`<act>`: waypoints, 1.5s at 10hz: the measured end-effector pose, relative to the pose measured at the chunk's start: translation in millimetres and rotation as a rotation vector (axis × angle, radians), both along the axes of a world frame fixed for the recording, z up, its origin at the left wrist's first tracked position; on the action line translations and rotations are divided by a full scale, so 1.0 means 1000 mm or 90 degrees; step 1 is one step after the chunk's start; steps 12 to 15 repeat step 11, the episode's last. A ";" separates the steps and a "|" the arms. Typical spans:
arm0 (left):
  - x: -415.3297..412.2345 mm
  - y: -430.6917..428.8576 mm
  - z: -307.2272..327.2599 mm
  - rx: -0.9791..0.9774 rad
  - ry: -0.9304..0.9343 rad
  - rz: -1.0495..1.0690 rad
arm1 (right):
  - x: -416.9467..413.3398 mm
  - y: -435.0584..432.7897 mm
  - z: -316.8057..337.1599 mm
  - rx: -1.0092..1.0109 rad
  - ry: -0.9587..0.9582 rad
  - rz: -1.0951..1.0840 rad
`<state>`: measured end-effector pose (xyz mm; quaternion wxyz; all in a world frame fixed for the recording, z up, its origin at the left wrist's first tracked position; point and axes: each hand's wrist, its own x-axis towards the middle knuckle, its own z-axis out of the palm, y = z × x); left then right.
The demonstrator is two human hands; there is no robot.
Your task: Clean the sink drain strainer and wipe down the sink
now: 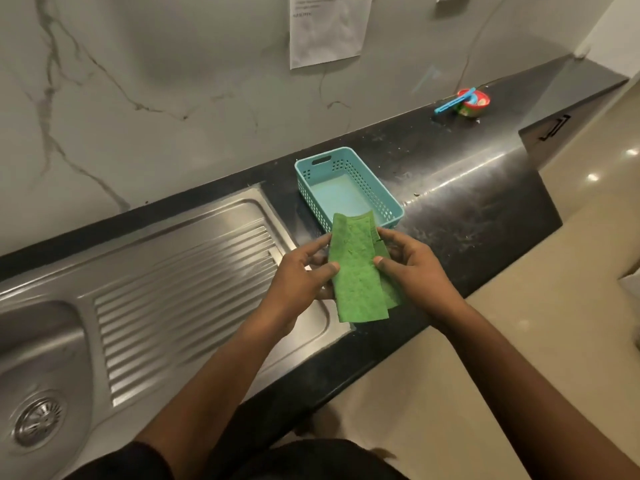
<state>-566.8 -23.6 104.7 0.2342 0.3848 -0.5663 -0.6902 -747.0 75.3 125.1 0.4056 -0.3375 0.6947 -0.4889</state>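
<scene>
Black polished stone countertop (467,202), speckled, scuffed, with crumbs and a light streak along the rounded front edge. Wall (173,98) behind is white marble-look slab with grey veins. Glossy beige floor (485,341) at right, with ceiling lights reflected in it. Dark cabinet front with a black bar handle (554,128) at far right.

A white paper sheet (327,29) is stuck on the wall; it carries printed lines too blurred to read. No brands legible.

The stainless steel sink (41,341) is set into the counter at left, and its ribbed drainboard (180,289) runs toward the right. The round metal drain strainer (38,419), slotted with a centre knob, sits in the basin bottom at lower left, well apart from both hands.

A light blue plastic basket (375,190), rectangular with perforated walls and a slot handle, stands on the counter just right of the drainboard. A small red tub (472,102) with a blue clip (450,102) across it stands far back on the counter.

A green cloth (356,271), thin, fuzzy and folded lengthwise, is held up just in front of the basket. The left hand (301,275) grips its left edge, thumb on top and fingers behind. The right hand (412,265) pinches its right edge, thumb on top.
</scene>
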 end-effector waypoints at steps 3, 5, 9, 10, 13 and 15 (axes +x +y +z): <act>-0.070 -0.062 0.007 -0.053 -0.066 0.103 | -0.085 -0.097 0.013 0.051 0.085 0.078; -0.125 -0.086 0.021 -0.003 -0.108 0.155 | -0.132 -0.158 0.003 0.071 0.153 0.147; -0.187 -0.112 -0.027 0.079 -0.131 0.286 | -0.143 -0.210 -0.034 0.132 0.344 0.313; -0.190 -0.116 -0.043 0.066 -0.136 0.276 | -0.144 -0.210 -0.045 0.163 0.360 0.349; -0.189 -0.110 -0.034 0.024 -0.147 0.260 | -0.145 -0.208 -0.049 0.163 0.404 0.343; -0.189 -0.110 -0.034 0.024 -0.147 0.260 | -0.145 -0.208 -0.049 0.163 0.404 0.343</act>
